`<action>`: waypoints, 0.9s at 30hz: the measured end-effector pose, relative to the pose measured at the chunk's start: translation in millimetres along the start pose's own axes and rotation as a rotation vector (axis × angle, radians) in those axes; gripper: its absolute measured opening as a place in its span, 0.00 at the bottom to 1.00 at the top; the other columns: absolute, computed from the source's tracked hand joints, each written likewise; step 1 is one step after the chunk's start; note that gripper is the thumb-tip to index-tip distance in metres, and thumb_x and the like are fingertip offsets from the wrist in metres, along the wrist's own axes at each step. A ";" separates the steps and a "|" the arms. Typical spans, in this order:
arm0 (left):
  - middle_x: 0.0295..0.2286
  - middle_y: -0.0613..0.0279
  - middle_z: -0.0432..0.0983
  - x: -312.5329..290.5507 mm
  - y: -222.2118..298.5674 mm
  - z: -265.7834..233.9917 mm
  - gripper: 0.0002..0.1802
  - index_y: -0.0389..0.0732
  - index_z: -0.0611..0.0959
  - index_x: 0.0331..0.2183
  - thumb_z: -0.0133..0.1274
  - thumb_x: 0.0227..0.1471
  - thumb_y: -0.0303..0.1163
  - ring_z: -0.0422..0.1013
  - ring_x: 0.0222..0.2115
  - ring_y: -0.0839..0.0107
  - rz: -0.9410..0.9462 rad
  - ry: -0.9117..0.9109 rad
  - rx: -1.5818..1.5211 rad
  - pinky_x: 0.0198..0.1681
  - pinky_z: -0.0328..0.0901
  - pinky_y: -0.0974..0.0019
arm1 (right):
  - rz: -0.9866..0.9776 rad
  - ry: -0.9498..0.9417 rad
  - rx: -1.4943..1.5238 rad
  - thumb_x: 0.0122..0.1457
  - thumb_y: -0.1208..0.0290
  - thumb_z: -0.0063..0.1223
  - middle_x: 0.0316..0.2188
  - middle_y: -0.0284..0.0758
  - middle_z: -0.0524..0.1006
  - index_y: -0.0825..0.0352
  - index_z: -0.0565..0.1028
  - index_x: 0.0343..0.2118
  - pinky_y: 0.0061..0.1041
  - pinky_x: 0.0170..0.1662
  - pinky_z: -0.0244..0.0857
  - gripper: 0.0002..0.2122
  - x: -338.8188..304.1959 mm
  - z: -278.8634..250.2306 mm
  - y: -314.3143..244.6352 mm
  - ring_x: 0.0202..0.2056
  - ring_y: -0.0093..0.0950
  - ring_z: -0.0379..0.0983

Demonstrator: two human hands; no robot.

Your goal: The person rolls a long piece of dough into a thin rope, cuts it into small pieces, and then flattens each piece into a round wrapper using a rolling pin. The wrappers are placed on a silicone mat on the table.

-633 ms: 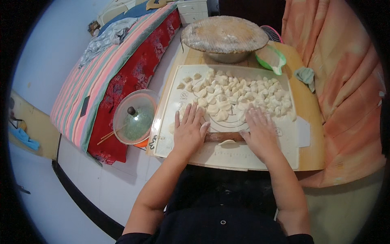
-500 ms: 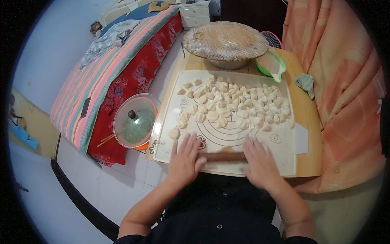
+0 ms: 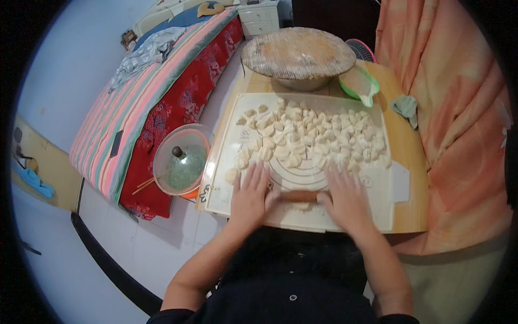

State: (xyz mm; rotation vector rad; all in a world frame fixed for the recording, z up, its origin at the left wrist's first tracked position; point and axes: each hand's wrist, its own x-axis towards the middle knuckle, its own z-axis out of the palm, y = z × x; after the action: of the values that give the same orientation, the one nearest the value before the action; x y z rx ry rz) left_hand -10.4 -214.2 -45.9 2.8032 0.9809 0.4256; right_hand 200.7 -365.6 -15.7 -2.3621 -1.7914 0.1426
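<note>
A brown wooden rolling pin (image 3: pixel 300 196) lies crosswise near the front of the white pastry mat (image 3: pixel 345 218). My left hand (image 3: pixel 252 193) rests flat over its left end, with the fingers stretched forward. Over the other end lies my right hand (image 3: pixel 344 195), fingers also stretched out and slightly blurred. A pale piece of dough (image 3: pixel 302 206) shows at the pin's near side, partly hidden under it. Beyond my fingers, many small floured dough pieces (image 3: pixel 324 132) cover the mat's far half. One flattened piece (image 3: pixel 232 175) sits beside my left fingertips.
A round, flour-dusted slatted tray (image 3: pixel 299 53) covers a bowl at the table's back. Right of it are a green scoop (image 3: pixel 360 89) and a grey cloth (image 3: pixel 406 109). A white scraper (image 3: pixel 400 182) lies at the mat's right edge. A glass-lidded pot (image 3: pixel 181 167) stands left of the table.
Both hands have pushed the rolling pin forward, away from me. The dough piece showed at its far side before and now shows at its near side.
</note>
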 end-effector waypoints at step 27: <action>0.31 0.55 0.81 80.6 40.3 -28.0 0.12 0.38 0.83 0.41 0.52 0.60 0.34 0.75 0.33 0.72 0.056 -0.466 -0.719 0.39 0.69 0.66 | -0.137 0.266 0.115 0.55 0.75 0.47 0.48 0.38 0.74 0.68 0.73 0.45 0.36 0.53 0.58 0.14 -58.2 -7.9 -2.0 0.53 0.35 0.68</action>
State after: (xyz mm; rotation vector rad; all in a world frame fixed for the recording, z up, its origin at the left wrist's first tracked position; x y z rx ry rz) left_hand 64.8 -193.8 7.2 2.1265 0.5070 0.0836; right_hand 184.3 -421.6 -9.2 -2.0618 -1.7574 -0.0810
